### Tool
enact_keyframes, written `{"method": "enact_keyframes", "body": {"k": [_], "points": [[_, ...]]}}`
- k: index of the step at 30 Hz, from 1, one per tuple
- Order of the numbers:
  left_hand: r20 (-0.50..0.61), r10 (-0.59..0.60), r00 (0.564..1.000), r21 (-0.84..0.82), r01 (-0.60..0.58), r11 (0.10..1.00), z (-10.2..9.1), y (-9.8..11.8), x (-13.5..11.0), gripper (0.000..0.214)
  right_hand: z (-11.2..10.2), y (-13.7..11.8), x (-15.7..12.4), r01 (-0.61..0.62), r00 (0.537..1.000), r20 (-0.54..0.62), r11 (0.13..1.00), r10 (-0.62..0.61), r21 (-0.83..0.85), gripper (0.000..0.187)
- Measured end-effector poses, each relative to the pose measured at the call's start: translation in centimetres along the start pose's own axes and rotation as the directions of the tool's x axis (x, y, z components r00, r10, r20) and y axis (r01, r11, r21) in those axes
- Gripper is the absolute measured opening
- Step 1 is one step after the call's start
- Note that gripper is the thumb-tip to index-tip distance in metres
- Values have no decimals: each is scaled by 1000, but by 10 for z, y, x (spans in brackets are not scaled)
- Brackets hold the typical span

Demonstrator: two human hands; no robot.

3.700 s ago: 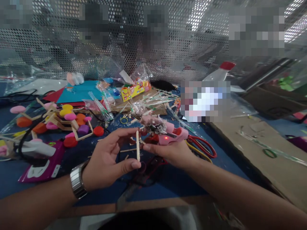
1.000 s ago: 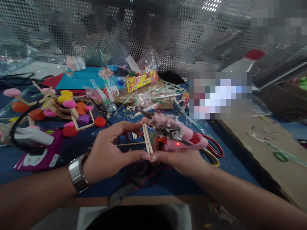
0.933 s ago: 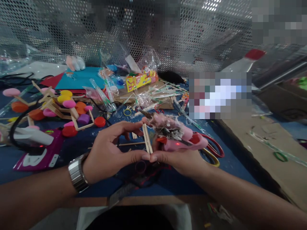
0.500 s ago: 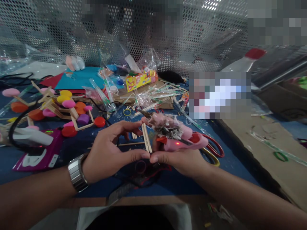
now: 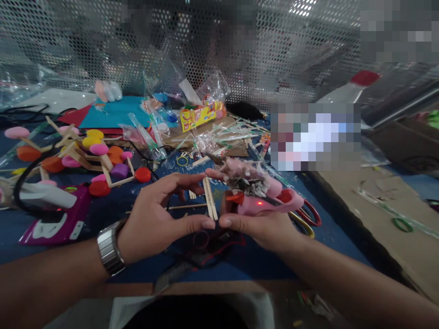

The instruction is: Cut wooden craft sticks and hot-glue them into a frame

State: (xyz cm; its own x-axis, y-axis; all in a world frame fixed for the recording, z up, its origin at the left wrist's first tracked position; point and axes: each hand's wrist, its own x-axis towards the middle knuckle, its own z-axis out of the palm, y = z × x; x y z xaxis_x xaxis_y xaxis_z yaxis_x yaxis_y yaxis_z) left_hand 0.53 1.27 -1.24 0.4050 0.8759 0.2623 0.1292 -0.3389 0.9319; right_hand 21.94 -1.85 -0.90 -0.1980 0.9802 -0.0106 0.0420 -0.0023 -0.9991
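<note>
Two thin wooden sticks [image 5: 209, 198] stand pressed side by side between my hands, above a blue mat. My left hand [image 5: 156, 220], with a metal watch on the wrist, pinches them between the thumb at the bottom and the forefinger at the top. My right hand [image 5: 262, 224] also pinches the sticks with thumb and forefinger and at the same time holds a pink glue gun [image 5: 264, 196]. The gun is crusted with dried glue and shows a small red light.
Left lie stick frames with coloured bottle caps [image 5: 99, 157] and a white device on a purple card [image 5: 51, 214]. Red-handled scissors [image 5: 308, 214] lie behind the gun. Plastic bags, straws and a yellow box [image 5: 197, 116] crowd the back, before a perforated metal screen. Cardboard [image 5: 373, 214] lies right.
3.7 s ago my left hand held one stick; now two are pressed together by both hands. Over the last second my right thumb shifted slightly right and the glue gun rose a little.
</note>
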Motion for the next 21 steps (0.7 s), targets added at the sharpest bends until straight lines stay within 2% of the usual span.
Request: {"method": "enact_keyframes", "body": {"k": [6,16,21], "points": [[45,5,999,-21,-5,1000,-1,2,0,61,1,-2,0,3,1000,-30,999,-2,37,80],[34,26,999,21,-27,999,-1,1,-1,61,2,-4,-1,-30,1000,6,995,29,98,87],[27,42,999,49,-43,998,-1,3,0,59,1,-1,-2,-19,1000,21,997,18,70,82]]}}
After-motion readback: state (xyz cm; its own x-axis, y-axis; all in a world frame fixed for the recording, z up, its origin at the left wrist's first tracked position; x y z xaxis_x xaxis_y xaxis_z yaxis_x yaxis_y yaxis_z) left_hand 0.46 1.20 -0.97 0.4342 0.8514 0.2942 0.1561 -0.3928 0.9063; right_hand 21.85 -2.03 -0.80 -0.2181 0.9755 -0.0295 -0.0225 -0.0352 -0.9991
